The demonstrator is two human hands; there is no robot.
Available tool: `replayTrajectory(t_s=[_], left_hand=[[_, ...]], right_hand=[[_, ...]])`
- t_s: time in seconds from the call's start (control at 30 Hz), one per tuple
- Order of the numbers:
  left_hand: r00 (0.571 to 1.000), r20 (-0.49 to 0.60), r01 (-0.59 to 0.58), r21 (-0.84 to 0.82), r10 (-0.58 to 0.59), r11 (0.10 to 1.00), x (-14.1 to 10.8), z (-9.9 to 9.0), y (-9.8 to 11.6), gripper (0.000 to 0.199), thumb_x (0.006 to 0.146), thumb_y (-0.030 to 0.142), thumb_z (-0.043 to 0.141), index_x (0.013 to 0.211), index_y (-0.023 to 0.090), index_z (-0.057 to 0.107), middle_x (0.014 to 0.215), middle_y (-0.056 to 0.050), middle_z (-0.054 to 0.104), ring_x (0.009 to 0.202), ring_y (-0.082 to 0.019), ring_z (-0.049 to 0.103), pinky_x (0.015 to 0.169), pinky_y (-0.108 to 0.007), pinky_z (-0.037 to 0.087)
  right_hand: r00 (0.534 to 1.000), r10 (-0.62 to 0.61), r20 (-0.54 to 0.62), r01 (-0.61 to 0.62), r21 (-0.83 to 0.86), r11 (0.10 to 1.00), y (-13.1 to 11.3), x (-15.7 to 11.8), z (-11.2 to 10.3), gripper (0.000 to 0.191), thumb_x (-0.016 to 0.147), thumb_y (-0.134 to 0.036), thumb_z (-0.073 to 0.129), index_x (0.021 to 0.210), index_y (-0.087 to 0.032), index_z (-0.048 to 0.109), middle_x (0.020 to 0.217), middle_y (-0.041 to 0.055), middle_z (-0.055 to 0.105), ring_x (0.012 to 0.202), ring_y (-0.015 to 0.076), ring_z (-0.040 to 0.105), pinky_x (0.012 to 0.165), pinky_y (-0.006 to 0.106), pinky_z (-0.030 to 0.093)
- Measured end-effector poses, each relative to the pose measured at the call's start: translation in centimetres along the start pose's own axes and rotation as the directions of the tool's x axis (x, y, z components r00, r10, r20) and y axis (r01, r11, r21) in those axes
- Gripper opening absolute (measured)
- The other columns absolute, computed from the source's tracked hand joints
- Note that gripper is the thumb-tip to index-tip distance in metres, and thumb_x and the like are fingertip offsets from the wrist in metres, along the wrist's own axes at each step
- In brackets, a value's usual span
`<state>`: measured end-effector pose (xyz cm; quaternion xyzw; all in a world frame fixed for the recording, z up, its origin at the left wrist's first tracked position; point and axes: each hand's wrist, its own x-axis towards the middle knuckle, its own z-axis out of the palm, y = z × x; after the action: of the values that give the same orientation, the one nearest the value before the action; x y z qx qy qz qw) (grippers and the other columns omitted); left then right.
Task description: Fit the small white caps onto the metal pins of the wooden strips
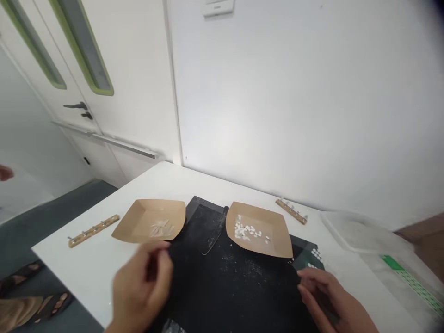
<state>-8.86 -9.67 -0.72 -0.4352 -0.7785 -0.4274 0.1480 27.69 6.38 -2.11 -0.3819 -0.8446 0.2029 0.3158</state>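
Note:
My left hand hovers near the front of the left cardboard tray, its fingers curled in and the thumb bent against them. Anything inside that grip is hidden. Whitish strips lie in this tray. At the right edge of the black mat, my right hand has thumb and index fingertips close together in a pinch. Whatever they hold is too small to make out. The right cardboard tray, just beyond that hand, contains many small white pieces.
Between the trays lies a thin dark tool. Wooden strips with metal hooks stand left and back right. White dots lie near my right hand. Clear plastic packaging is at right. Another person's foot shows lower left.

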Motion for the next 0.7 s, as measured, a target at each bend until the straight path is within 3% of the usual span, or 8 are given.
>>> replayTrajectory(t_s=[0.03, 0.07, 0.13, 0.23, 0.3, 0.37, 0.57, 0.7], left_hand=[[0.967, 0.141, -0.187, -0.171, 0.212, 0.967, -0.4, 0.7, 1.7, 0.011, 0.098, 0.021, 0.056, 0.104, 0.024, 0.064, 0.065, 0.004, 0.064, 0.047, -0.013, 0.057, 0.048, -0.025, 0.043], [0.868, 0.218, -0.359, -0.345, 0.446, 0.867, -0.6, 1.4, 3.4, 0.014, 0.098, 0.017, 0.053, 0.105, 0.024, 0.063, 0.072, 0.002, 0.067, 0.052, -0.013, 0.060, 0.049, -0.025, 0.044], [0.642, 0.296, -0.526, -0.501, 0.707, 0.687, -0.5, 3.0, 6.4, 0.016, 0.098, 0.012, 0.052, 0.106, 0.022, 0.061, 0.081, -0.002, 0.069, 0.064, -0.016, 0.065, 0.054, -0.028, 0.048], [0.372, 0.384, -0.683, -0.504, 0.845, 0.529, 0.4, 5.3, 9.5, 0.010, 0.105, 0.018, 0.052, 0.097, 0.021, 0.058, 0.082, 0.000, 0.068, 0.061, -0.016, 0.062, 0.051, -0.031, 0.046], [0.284, 0.379, -0.753, -0.481, 0.881, 0.449, 1.1, 6.8, 10.7, 0.017, 0.108, 0.025, 0.053, 0.092, 0.020, 0.057, 0.081, 0.000, 0.068, 0.061, -0.017, 0.063, 0.050, -0.031, 0.045], [0.266, 0.343, -0.780, -0.472, 0.901, 0.411, 1.4, 8.1, 11.3, 0.019, 0.108, 0.026, 0.052, 0.090, 0.020, 0.057, 0.080, 0.000, 0.066, 0.062, -0.017, 0.062, 0.049, -0.031, 0.044], [0.349, 0.265, -0.732, -0.521, 0.899, 0.438, -0.5, 10.5, 11.0, 0.015, 0.101, 0.016, 0.054, 0.086, 0.019, 0.056, 0.076, 0.000, 0.061, 0.062, -0.017, 0.055, 0.053, -0.033, 0.044], [0.306, 0.247, -0.766, -0.511, 0.920, 0.391, -1.4, 11.2, 10.6, 0.020, 0.103, 0.017, 0.057, 0.083, 0.019, 0.057, 0.077, -0.001, 0.062, 0.068, -0.019, 0.057, 0.056, -0.033, 0.045]], right_hand=[[1.000, 0.020, 0.016, -0.020, -0.011, 1.000, -0.2, 0.2, 0.0, 0.019, 0.099, -0.038, 0.064, 0.115, -0.028, 0.066, 0.087, 0.0009, 0.078, 0.073, 0.0189, 0.078, 0.066, 0.022, 0.064], [0.999, 0.043, 0.012, -0.043, -0.013, 0.999, -0.3, 0.3, -0.1, 0.016, 0.100, -0.039, 0.062, 0.110, -0.028, 0.066, 0.086, 0.0009, 0.078, 0.071, 0.0186, 0.077, 0.063, 0.023, 0.064], [0.994, 0.104, 0.039, -0.104, 0.001, 0.995, -0.5, 0.4, -0.1, 0.015, 0.102, -0.040, 0.060, 0.106, -0.027, 0.066, 0.086, 0.0013, 0.077, 0.072, 0.0190, 0.076, 0.065, 0.026, 0.063], [0.983, 0.167, 0.073, -0.169, 0.020, 0.985, -0.5, 0.3, 0.0, 0.020, 0.104, -0.042, 0.058, 0.113, -0.027, 0.067, 0.088, 0.0022, 0.077, 0.074, 0.0201, 0.076, 0.068, 0.029, 0.063], [0.983, 0.170, 0.075, -0.172, 0.018, 0.985, -0.3, 0.3, 0.0, 0.024, 0.106, -0.042, 0.056, 0.120, -0.027, 0.067, 0.092, 0.0030, 0.077, 0.077, 0.0205, 0.075, 0.070, 0.031, 0.063], [0.985, 0.162, 0.066, -0.163, 0.014, 0.986, -0.2, 0.3, 0.0, 0.026, 0.107, -0.041, 0.056, 0.125, -0.027, 0.067, 0.094, 0.0031, 0.077, 0.079, 0.0203, 0.075, 0.072, 0.031, 0.062], [0.989, 0.141, 0.049, -0.138, -0.059, 0.989, 0.6, 0.8, -1.4, 0.026, 0.107, -0.039, 0.054, 0.127, -0.026, 0.065, 0.095, 0.0034, 0.076, 0.081, 0.0211, 0.074, 0.070, 0.031, 0.060], [0.979, 0.203, -0.028, -0.205, -0.217, 0.955, 2.4, 1.4, -3.1, 0.026, 0.107, -0.040, 0.053, 0.124, -0.024, 0.065, 0.095, 0.0046, 0.078, 0.081, 0.0231, 0.076, 0.072, 0.032, 0.059]])
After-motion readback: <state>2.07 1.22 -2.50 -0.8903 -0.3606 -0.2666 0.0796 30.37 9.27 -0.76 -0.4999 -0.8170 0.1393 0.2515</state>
